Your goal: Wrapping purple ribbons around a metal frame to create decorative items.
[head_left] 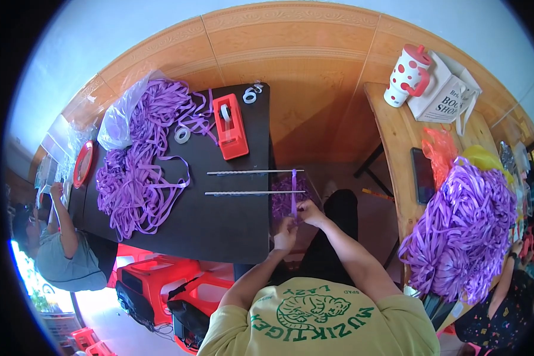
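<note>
Two thin, pale rods, a far rod (249, 172) and a near rod (249, 193), lie side by side on the dark table and stick out past its right edge. A purple ribbon (294, 193) runs across both rods near their free ends and down toward me. My left hand (285, 234) is closed on the ribbon's lower end. Just right of it, my right hand (310, 213) pinches the ribbon near the same spot; the fingertips are partly hidden. Below the rods, more purple ribbon (280, 207) lies in what looks like a clear container.
A purple ribbon heap (136, 190), red tape dispenser (234, 139) and tape roll (183, 135) occupy the dark table (219, 228). On the wooden table (391, 142) are another ribbon heap (457, 231), a phone (422, 175) and a tumbler (404, 77). People sit at both sides.
</note>
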A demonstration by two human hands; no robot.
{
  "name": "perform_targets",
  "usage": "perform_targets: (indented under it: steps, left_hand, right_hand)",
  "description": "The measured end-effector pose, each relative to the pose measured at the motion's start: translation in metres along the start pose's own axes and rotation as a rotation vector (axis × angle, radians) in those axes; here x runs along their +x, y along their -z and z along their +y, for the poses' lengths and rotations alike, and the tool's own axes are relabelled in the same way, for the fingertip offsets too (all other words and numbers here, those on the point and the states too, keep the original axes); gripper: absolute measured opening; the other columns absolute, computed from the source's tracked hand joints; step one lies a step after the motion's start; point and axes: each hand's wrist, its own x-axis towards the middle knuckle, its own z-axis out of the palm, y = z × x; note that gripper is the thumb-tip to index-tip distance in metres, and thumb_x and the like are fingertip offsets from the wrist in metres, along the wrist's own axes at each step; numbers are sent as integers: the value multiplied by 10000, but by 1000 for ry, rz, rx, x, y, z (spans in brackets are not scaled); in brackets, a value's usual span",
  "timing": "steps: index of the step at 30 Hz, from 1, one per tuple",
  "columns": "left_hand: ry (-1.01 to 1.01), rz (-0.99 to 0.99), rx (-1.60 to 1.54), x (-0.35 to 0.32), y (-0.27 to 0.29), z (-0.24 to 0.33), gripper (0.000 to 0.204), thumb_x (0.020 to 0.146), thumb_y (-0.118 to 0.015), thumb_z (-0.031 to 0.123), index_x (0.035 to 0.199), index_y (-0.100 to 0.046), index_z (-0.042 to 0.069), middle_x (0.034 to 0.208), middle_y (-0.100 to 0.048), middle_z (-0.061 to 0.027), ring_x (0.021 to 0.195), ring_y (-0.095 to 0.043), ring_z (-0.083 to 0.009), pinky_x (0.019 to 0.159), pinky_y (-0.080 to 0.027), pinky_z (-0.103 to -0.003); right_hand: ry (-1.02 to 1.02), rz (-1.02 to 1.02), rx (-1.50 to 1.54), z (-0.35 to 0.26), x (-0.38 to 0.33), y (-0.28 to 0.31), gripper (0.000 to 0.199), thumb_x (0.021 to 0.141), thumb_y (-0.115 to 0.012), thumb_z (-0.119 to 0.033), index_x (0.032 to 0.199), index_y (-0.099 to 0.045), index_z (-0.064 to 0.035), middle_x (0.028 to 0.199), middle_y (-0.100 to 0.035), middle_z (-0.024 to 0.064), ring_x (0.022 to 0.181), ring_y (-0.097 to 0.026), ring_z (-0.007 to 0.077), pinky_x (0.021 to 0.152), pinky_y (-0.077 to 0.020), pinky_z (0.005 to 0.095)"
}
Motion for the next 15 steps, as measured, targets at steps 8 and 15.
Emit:
perform_targets:
  steps: [8,15]
  left_hand:
    - [150,-48,-377,13,-8,-18,94,827,-647,51,915,-629,24,790,-612,-9,644,-566,-72,557,-480,-217]
    - [200,-130,-408,3,10,-5,160,867,-632,161,912,-642,7,807,-644,-34,634,-570,-77,551,-474,-223]
  right_hand:
    - [9,-4,-127,10,4,9,85,717,-632,83,761,-660,16,693,-616,19,652,-539,72,602,-441,244]
    - [33,-33,-140,1,-1,3,135,701,-602,72,803,-671,18,700,-646,48,657,-559,101,621,-452,269]
